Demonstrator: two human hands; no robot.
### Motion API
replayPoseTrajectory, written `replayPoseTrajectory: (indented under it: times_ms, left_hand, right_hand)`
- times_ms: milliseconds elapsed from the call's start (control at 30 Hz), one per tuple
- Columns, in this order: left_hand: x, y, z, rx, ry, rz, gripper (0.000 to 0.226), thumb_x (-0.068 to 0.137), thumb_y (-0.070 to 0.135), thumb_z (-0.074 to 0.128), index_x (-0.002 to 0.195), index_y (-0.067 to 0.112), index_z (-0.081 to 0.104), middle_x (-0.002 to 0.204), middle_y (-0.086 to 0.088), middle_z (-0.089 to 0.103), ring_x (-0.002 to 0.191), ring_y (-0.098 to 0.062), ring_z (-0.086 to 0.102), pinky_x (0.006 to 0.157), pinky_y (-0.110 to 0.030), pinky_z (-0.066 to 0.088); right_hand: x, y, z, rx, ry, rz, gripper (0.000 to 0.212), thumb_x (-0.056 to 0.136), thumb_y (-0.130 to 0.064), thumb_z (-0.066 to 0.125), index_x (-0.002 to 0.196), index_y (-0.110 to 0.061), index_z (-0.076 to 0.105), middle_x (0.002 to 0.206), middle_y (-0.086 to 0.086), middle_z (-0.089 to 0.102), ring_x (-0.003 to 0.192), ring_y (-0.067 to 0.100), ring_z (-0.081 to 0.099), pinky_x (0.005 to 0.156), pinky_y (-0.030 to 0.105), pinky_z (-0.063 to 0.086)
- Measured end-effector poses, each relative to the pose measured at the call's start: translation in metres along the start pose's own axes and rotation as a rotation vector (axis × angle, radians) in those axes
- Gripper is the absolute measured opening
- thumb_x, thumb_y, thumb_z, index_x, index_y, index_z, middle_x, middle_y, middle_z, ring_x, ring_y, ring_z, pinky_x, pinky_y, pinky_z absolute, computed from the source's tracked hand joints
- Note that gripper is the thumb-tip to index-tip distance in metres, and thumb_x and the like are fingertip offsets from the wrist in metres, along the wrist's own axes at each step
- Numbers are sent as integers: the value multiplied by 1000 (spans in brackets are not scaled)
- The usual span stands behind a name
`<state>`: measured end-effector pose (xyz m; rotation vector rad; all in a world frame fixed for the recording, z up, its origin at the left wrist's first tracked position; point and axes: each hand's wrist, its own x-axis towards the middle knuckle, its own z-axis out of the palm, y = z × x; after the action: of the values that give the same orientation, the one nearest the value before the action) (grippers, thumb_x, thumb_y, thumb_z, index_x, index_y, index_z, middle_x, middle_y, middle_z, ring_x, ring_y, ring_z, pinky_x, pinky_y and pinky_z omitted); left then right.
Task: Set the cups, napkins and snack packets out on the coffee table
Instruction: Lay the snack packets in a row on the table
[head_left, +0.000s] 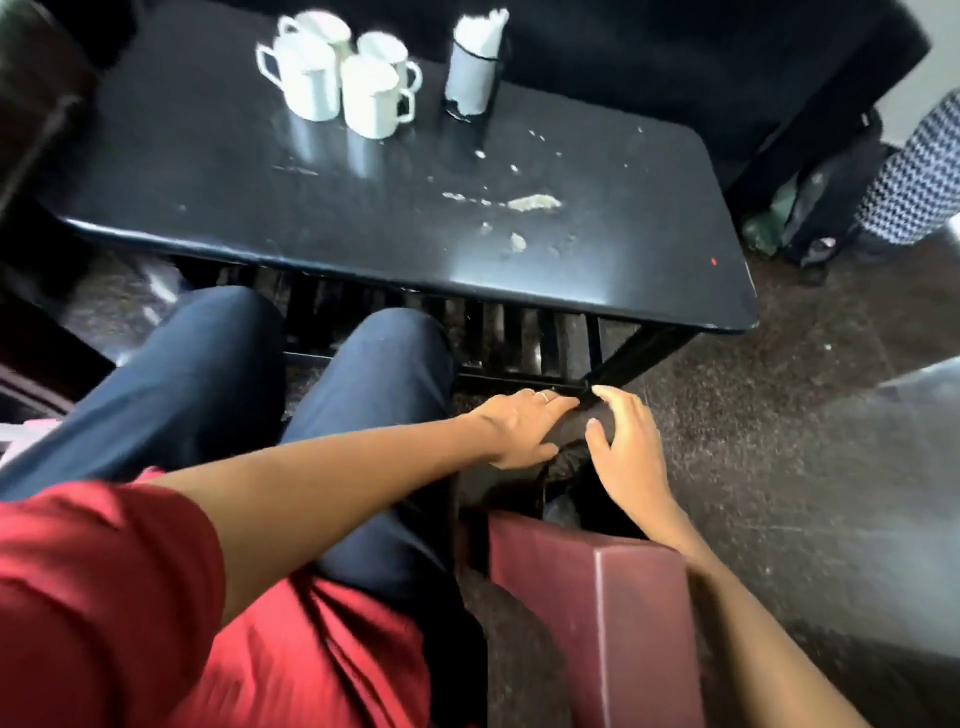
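Several white cups (337, 78) stand bunched at the far left of the black coffee table (234, 197). To their right, white napkins (475, 57) stand upright in a black wire holder. No snack packets show. Both my hands are low on the floor by the table's near right leg, on a black bag (571, 447). My left hand (519, 426) lies flat on the bag's top with straight fingers. My right hand (626, 452) touches the bag from the right, fingers loosely bent. What is inside the bag is hidden.
Crumbs and a pale smear (530, 202) dirty the table's middle and right. A maroon chair arm (597, 613) sits just behind the bag. Dark luggage (826, 208) and a patterned bag (914, 176) stand at the far right, and a black sofa (675, 57) lies beyond the table.
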<state>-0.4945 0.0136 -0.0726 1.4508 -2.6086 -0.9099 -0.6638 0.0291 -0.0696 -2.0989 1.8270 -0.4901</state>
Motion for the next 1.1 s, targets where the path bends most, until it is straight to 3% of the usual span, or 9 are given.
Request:
replayPoseTrajectory:
  times_ms: [267,400,600,900,1100]
  left_hand:
    - [-54,-66,-100,190,233,-92,72,90,36,53,149,14,19,151,-8,35,133,-29,41,106,-44,37]
    - [-101,-109,-147,204,349,-202,74,89,36,54,150,15,18,153,-8,32,136,-27,37,109,-43,34]
    - [-184,-163,-192,158,487,-395,74,90,39,54,151,19,18,155,-3,29,140,-24,31,111,-43,33]
    - [-285,-224,-214,-151,753,-751,74,90,44,55,150,21,19,157,-3,24,142,-24,26,114,-46,27]
    - [-310,-248,-244,-131,1022,-878,63,91,43,50,146,22,29,151,-5,33,137,-27,32,110,-48,31]
  right_hand:
    - [67,-105,-35,-87,-119,-307,49,89,-17,57,136,-12,43,138,4,47,129,21,41,108,35,30]
    - [95,-167,-23,-84,-175,-417,56,88,-18,58,141,-17,37,146,1,39,136,20,34,112,41,29]
    - [120,-262,5,-43,-213,-598,60,89,-21,54,144,-25,29,149,-7,32,137,13,29,109,32,23]
    - [133,-391,53,-20,-282,-834,60,90,-23,54,144,-25,28,151,-6,30,139,12,27,113,35,25]
    - [134,-469,91,-33,-320,-944,59,90,-23,55,143,-19,29,147,-2,34,135,18,33,107,38,32]
